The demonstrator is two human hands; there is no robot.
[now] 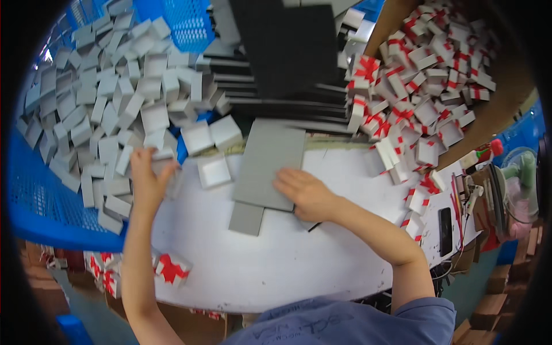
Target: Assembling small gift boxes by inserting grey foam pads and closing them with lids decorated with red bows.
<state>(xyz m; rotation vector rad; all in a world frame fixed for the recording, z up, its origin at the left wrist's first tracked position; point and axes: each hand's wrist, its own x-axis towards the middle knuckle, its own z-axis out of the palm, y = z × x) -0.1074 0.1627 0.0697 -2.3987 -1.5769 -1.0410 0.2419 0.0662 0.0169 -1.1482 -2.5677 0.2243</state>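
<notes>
Right hand (305,194) across grey board (265,167) edge; tabletop (359,178) open rightward.

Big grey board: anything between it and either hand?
Right hand: nothing visible; it appears to touch the right side of the big grey board. Left hand: an open white box sits on the table between.

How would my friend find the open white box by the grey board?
On the white table, find the big grey board under the right hand. Just left of it is the open white box. It lies nearer the person than the two pale boxes behind it.
</notes>
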